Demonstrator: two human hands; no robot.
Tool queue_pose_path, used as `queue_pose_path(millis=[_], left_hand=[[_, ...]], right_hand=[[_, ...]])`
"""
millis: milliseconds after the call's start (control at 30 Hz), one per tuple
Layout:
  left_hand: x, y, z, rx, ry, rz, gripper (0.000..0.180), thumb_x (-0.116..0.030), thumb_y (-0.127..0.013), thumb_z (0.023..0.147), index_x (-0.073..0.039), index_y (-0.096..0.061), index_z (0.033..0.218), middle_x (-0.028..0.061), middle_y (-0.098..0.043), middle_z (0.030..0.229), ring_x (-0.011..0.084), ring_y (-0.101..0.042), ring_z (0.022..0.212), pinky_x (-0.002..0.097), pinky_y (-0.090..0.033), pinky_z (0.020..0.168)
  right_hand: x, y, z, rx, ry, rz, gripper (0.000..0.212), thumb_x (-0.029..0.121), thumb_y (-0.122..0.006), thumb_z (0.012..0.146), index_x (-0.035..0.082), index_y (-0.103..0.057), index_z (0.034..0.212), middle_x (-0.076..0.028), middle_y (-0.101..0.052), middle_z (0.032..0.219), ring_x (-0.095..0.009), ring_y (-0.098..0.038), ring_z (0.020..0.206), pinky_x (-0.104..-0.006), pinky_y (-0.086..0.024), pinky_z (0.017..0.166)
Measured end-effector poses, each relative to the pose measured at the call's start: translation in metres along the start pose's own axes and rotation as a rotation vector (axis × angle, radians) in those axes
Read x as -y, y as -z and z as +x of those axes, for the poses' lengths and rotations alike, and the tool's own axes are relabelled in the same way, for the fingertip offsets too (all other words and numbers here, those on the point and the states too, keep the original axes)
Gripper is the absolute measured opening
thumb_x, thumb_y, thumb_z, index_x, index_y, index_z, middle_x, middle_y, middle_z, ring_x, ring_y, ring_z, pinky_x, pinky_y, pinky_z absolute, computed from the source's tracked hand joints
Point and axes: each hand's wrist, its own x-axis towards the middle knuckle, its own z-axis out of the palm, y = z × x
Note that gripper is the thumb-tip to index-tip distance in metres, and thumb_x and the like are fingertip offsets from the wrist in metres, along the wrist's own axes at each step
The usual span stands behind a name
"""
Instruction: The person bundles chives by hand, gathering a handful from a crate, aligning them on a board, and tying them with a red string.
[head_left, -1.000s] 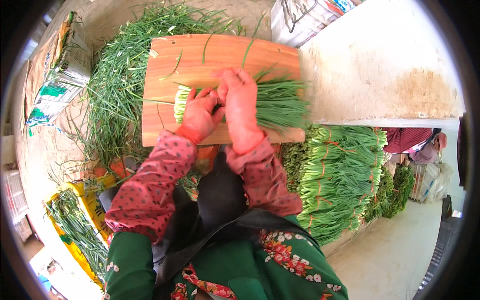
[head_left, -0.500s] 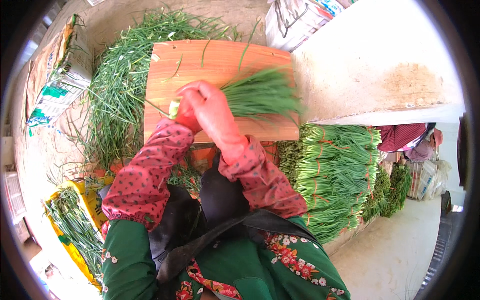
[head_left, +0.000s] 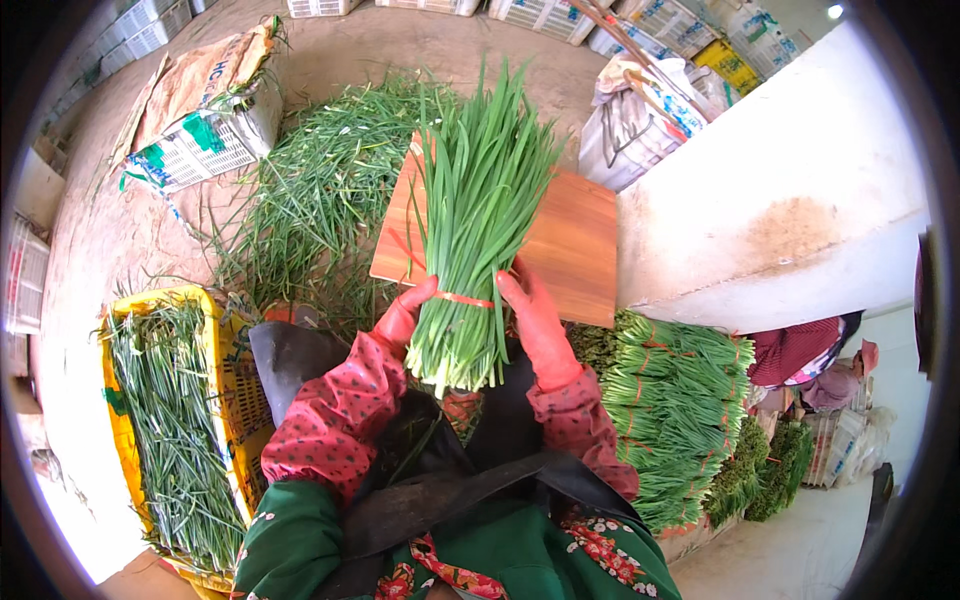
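Observation:
A bunch of garlic chives (head_left: 480, 200) is held between my two hands, leaf tips pointing away and pale cut ends toward me. An orange-red band (head_left: 465, 299) goes across it near the pale ends. My left hand (head_left: 405, 310), in a pinkish-red rubber glove, grips the bunch's left side. My right hand (head_left: 538, 325), gloved alike, holds the right side, its thumb on the leaves beside the band. Behind the bunch lies a wooden board (head_left: 580, 245), partly hidden by it. A thin red strip (head_left: 406, 247) shows just above my left hand.
Loose chive leaves (head_left: 320, 190) lie heaped on the floor beyond. A yellow crate (head_left: 215, 375) full of leaves stands at left, a white crate (head_left: 230, 140) behind it. Banded chive bundles (head_left: 675, 420) are stacked at right below a white wall (head_left: 770, 190). A white sack (head_left: 630, 120) stands at the back.
The bunch has gone from lying sideways over the board to being held up, tips away from me. My hands, together before, are now on either side of it. The view has shifted.

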Motion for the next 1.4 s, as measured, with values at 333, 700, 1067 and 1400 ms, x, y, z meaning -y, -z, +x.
queue_pose_path(millis=[333,700,1067,1400], left_hand=[[0.001,0.003,-0.034,-0.058,-0.445,0.436,0.056,-0.036,-0.063,0.088,-0.001,-0.05,0.129,0.0099,-0.062,0.117,0.0236,-0.062,0.103,0.0407,-0.05,0.092],[0.002,0.023,-0.043,-0.157,-0.165,0.043,0.043,-0.041,-0.052,0.094,-0.006,-0.061,0.118,0.0113,-0.068,0.106,0.0242,-0.066,0.093,0.0397,-0.052,0.087],[0.002,0.027,-0.058,0.097,-0.056,-0.165,0.063,-0.056,-0.051,0.09,-0.006,-0.053,0.129,0.0143,-0.062,0.12,0.0319,-0.063,0.104,0.0506,-0.048,0.094],[0.0,0.042,-0.044,-0.069,-0.231,-0.171,0.041,-0.03,-0.063,0.088,-0.002,-0.058,0.117,0.0148,-0.068,0.101,0.029,-0.068,0.085,0.0444,-0.057,0.079]], right_hand=[[0.026,-0.039,-0.03,0.006,-0.06,-0.162,0.052,0.016,-0.067,0.086,0.002,-0.047,0.132,-0.01,-0.06,0.115,-0.019,-0.057,0.1,-0.0323,-0.047,0.087],[0.021,-0.082,-0.091,0.704,0.82,-1.363,0.024,0.018,-0.059,0.079,0.012,-0.065,0.101,-0.008,-0.066,0.083,-0.028,-0.063,0.078,-0.0421,-0.05,0.065],[0.084,-0.009,0.02,-0.034,0.258,-1.05,0.038,0.037,-0.06,0.087,0.008,-0.064,0.11,-0.013,-0.068,0.097,-0.029,-0.066,0.085,-0.038,-0.051,0.074],[0.033,-0.063,-0.079,0.167,0.374,-1.064,0.014,0.021,-0.066,0.083,0.008,-0.063,0.083,-0.01,-0.066,0.078,-0.027,-0.065,0.069,-0.0381,-0.05,0.062]])
